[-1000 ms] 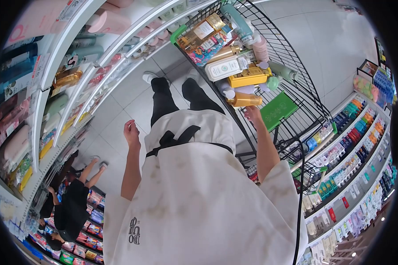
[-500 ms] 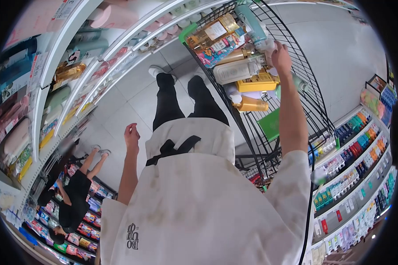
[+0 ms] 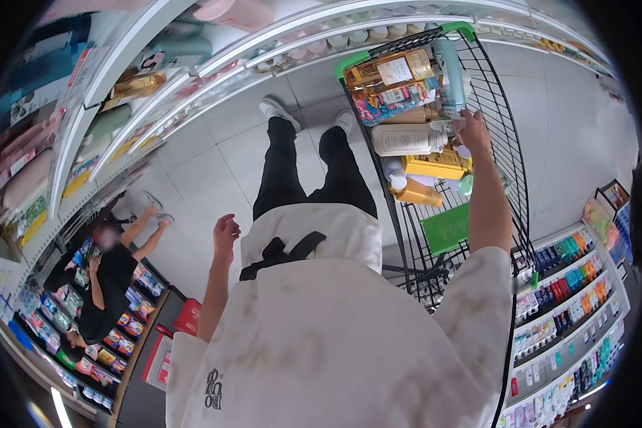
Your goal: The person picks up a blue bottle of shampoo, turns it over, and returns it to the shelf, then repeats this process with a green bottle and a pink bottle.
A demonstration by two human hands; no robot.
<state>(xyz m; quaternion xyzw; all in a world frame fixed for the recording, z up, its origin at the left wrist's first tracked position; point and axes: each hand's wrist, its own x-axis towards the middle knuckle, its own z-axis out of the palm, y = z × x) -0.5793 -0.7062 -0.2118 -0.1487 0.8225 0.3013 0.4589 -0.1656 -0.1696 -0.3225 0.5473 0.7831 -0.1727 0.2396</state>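
Observation:
Over the shopping cart, my right hand [image 3: 474,134] is closed around the near end of a light-blue bottle [image 3: 448,71], which lies along the cart's far right part. Beside it are a large amber bottle [image 3: 367,77], a colourful printed pack [image 3: 389,105], a white bottle [image 3: 404,140], a yellow box [image 3: 435,166] and an orange pump bottle [image 3: 417,192]. My fingertips are partly hidden among the bottles. My left hand [image 3: 226,232] hangs at my side, fingers loosely bent and apart, holding nothing.
The black wire cart [image 3: 517,135] with green corners stands ahead on my right. Stocked shelves [image 3: 121,107] run along the left and front. Another shelf of coloured packs [image 3: 563,285] is at right. A person in black [image 3: 110,285] is at lower left on the tiled floor [image 3: 214,171].
My view has shifted, so the cart sits further right and lower, and its front edge now shows. My right hand stays at the light-blue bottle. The other person's pose has changed.

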